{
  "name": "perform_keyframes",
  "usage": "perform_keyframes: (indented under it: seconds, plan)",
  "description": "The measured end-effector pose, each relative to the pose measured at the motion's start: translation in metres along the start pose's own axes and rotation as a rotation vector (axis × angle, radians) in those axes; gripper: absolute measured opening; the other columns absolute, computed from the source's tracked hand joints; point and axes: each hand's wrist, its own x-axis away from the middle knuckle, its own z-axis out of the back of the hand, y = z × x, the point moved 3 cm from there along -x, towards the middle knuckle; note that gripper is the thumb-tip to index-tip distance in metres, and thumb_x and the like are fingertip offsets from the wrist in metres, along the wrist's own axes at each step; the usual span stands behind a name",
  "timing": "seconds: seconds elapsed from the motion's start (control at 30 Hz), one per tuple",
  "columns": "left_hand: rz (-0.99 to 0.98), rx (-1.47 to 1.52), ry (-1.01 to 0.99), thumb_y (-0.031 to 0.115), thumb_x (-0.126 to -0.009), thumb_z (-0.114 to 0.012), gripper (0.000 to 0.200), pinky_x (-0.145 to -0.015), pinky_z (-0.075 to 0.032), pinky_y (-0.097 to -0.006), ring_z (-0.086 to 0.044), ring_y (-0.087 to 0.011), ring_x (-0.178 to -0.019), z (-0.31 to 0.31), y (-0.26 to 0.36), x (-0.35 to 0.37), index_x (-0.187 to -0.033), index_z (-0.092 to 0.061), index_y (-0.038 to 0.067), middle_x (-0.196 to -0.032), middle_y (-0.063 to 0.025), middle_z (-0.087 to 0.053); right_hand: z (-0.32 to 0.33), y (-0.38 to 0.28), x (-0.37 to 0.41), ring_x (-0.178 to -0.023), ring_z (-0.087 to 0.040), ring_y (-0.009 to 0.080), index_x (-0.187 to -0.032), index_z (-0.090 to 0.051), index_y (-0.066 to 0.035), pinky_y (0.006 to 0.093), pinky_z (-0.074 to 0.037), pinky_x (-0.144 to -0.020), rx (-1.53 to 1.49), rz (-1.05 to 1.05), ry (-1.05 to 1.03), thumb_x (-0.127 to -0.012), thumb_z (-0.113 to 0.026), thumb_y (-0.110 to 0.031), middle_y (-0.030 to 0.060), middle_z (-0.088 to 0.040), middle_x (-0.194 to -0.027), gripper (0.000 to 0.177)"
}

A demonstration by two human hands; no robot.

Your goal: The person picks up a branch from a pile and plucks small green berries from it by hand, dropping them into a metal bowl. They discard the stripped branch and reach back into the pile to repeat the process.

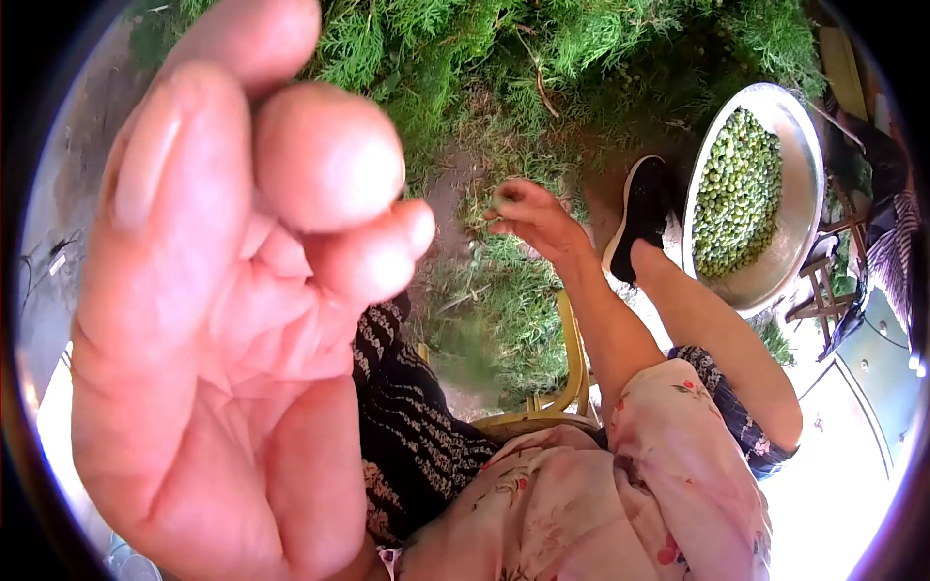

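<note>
My left hand (223, 320) is very close to the camera and fills the left side. Its palm faces me, the fingers are half curled and apart, and nothing shows in it. Farther off, over the ground, my right hand (538, 221) has thumb and fingers curled into a pinch. Between their tips is a small green piece (504, 200), too small to tell exactly. Leafy green conifer branches (426, 58) lie just beyond my hands. To the right, a wide metal basin (802, 194) holds a heap of small round green cones (736, 194).
My foot in a black shoe (641, 213) rests beside the basin. A yellow chair frame (572, 353) shows beneath me. Green sprigs (533, 339) litter the ground. At the far right stands a wooden-legged piece of furniture (823, 290) with dark striped cloth (893, 257) near it.
</note>
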Motion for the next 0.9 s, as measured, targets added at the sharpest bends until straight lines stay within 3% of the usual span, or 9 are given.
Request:
perform_keyframes:
  seconds: [0.1, 0.23, 0.33, 0.43, 0.57, 0.7, 0.73, 0.8, 0.9]
  plan:
    - [0.048, -0.009, -0.08, 0.014, -0.094, -0.044, 0.031, -0.083, -0.043, -0.0297, -0.046, -0.0092, -0.076, 0.012, 0.005, -0.002, -0.12, -0.04, 0.0, -0.088, -0.0005, -0.046, -0.023, 0.003, -0.013, -0.074, -0.06, 0.0201, -0.094, -0.052, -0.001, 0.0344, -0.05, -0.071, 0.184, -0.049, -0.206, -0.074, -0.063, -0.001, 0.0081, -0.057, -0.081, 0.023]
    - [0.072, 0.049, -0.205, 0.012, -0.092, -0.046, 0.033, -0.088, -0.04, -0.0301, -0.044, -0.0088, -0.078, 0.024, 0.009, -0.008, -0.121, -0.038, -0.001, -0.091, -0.0008, -0.045, -0.031, 0.007, -0.013, -0.067, -0.058, 0.0169, -0.096, -0.053, -0.001, 0.0288, -0.051, -0.062, 0.354, -0.015, -0.135, -0.073, -0.065, -0.007, 0.0103, -0.059, -0.081, 0.026]
    - [0.021, -0.097, -0.042, 0.008, -0.088, -0.049, 0.036, -0.093, -0.036, -0.0307, -0.041, -0.0087, -0.078, 0.028, 0.017, -0.013, -0.121, -0.037, -0.002, -0.093, -0.0008, -0.043, -0.025, -0.043, 0.008, -0.066, -0.059, 0.0128, -0.097, -0.056, 0.0, 0.0249, -0.05, -0.06, 0.685, 0.273, 0.141, -0.074, -0.062, -0.008, 0.008, -0.06, -0.08, 0.026]
    - [0.142, -0.085, -0.279, 0.004, -0.082, -0.055, 0.038, -0.095, -0.034, -0.0309, -0.038, -0.009, -0.075, 0.054, 0.028, -0.029, -0.116, -0.04, -0.003, -0.092, -0.0002, -0.042, -0.008, -0.106, 0.042, -0.065, -0.059, 0.013, -0.102, -0.055, 0.004, 0.0237, -0.048, -0.062, 0.626, 0.624, 0.487, -0.075, -0.062, -0.006, 0.0084, -0.06, -0.083, 0.03]
    - [0.152, -0.016, -0.213, 0.006, -0.083, -0.057, 0.036, -0.095, -0.038, -0.0325, -0.043, -0.0086, -0.076, 0.054, 0.027, -0.031, -0.115, -0.044, -0.004, -0.094, -0.0008, -0.049, 0.05, -0.177, 0.085, -0.063, -0.06, 0.0157, -0.093, -0.058, 0.005, 0.0247, -0.047, -0.052, 0.701, 1.129, 0.953, -0.073, -0.06, 0.002, 0.0101, -0.059, -0.077, 0.02]
    - [0.211, -0.1, -0.024, 0.006, -0.084, -0.057, 0.039, -0.095, -0.04, -0.0337, -0.048, -0.0094, -0.083, 0.057, 0.029, -0.04, -0.119, -0.044, -0.005, -0.102, -0.0032, -0.053, 0.093, -0.197, 0.114, -0.085, -0.056, 0.0296, -0.097, -0.06, 0.004, 0.0399, -0.045, -0.08, 1.431, 1.212, 1.5, -0.069, -0.07, -0.006, 0.0167, -0.059, -0.089, 0.031]
    - [0.208, -0.088, -0.062, 0.007, -0.084, -0.057, 0.04, -0.095, -0.041, -0.0336, -0.049, -0.0095, -0.085, 0.058, 0.028, -0.04, -0.121, -0.043, -0.005, -0.102, -0.0036, -0.053, 0.09, -0.192, 0.115, -0.086, -0.054, 0.0329, -0.094, -0.062, 0.004, 0.0433, -0.042, -0.083, 1.452, 1.349, 1.501, -0.068, -0.071, -0.009, 0.0188, -0.06, -0.094, 0.03]
    - [0.173, -0.031, -0.183, 0.008, -0.085, -0.056, 0.043, -0.095, -0.041, -0.0332, -0.049, -0.0095, -0.086, 0.042, 0.021, -0.032, -0.123, -0.042, -0.005, -0.102, -0.0038, -0.052, 0.068, -0.177, 0.11, -0.077, -0.057, 0.027, -0.092, -0.064, 0.0, 0.0349, -0.049, -0.066, 1.441, 1.265, 1.468, -0.072, -0.066, -0.006, 0.0153, -0.062, -0.083, 0.021]
    - [0.133, -0.149, -0.235, 0.009, -0.086, -0.054, 0.044, -0.094, -0.04, -0.0315, -0.047, -0.0093, -0.085, 0.022, 0.018, -0.028, -0.125, -0.039, -0.005, -0.099, -0.0028, -0.05, 0.054, -0.106, 0.066, -0.068, -0.055, 0.0186, -0.085, -0.062, -0.004, 0.0293, -0.045, -0.055, 0.955, 0.8, 0.847, -0.075, -0.059, -0.004, 0.0061, -0.058, -0.076, 0.01]
